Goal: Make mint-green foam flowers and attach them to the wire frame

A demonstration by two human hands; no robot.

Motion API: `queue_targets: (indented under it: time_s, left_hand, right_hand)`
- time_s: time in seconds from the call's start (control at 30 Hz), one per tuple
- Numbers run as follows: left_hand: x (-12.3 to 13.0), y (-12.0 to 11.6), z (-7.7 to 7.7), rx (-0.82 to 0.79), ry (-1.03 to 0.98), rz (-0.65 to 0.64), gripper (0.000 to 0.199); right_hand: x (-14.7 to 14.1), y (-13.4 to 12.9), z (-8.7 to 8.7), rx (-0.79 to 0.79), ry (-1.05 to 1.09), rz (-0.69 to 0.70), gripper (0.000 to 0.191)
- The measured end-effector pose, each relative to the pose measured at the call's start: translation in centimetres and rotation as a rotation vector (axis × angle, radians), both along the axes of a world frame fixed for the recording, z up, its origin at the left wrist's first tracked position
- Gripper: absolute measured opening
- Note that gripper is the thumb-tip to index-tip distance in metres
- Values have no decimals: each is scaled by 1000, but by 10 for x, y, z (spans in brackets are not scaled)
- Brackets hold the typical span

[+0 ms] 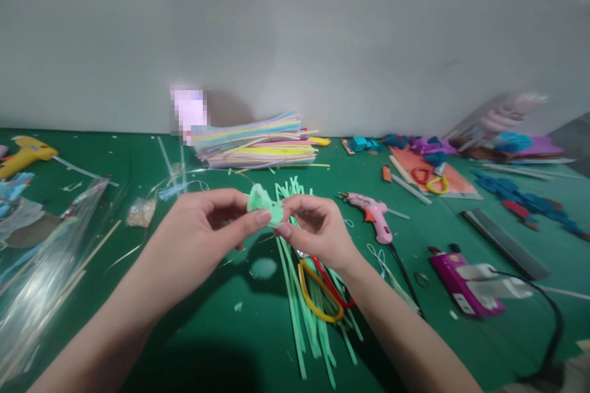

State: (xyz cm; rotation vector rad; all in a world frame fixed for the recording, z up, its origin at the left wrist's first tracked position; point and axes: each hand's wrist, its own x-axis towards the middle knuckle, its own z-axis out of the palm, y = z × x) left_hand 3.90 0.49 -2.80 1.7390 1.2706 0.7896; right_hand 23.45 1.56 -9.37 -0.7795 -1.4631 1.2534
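Between my two hands, above the green table, is a small light-green fuzzy piece that looks like bent pipe cleaner (262, 198). My left hand (209, 221) pinches it between thumb and fingers from the left. On its right side, the thumb and fingertips of my right hand (318, 227) are closed on its edge. Below my right hand lies a bunch of light-green pipe cleaners (295, 307). Scissors with yellow and red handles (302, 282) rest on that bunch, partly hidden by my right hand and forearm.
Bundled pastel pipe cleaners (258, 147) lie at the back by the wall. On the right are a pink glue gun (378, 221) with a black cord and a purple power strip (454, 282). At left are a yellow glue gun (27, 153), clear plastic wrap (50, 270) and a small bag of beads (141, 212).
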Motion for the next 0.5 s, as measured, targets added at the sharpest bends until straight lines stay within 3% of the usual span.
queue_targets:
  time_s: [0.33,0.5]
  left_hand:
    - [0,-1,0,19,-23,13,30]
    - [1,-2,-1,24,-6,57,32]
  right_hand:
    - [2,-1,-1,35,-8,12,6]
    - [-3,-3,0,53,-46,-97,8]
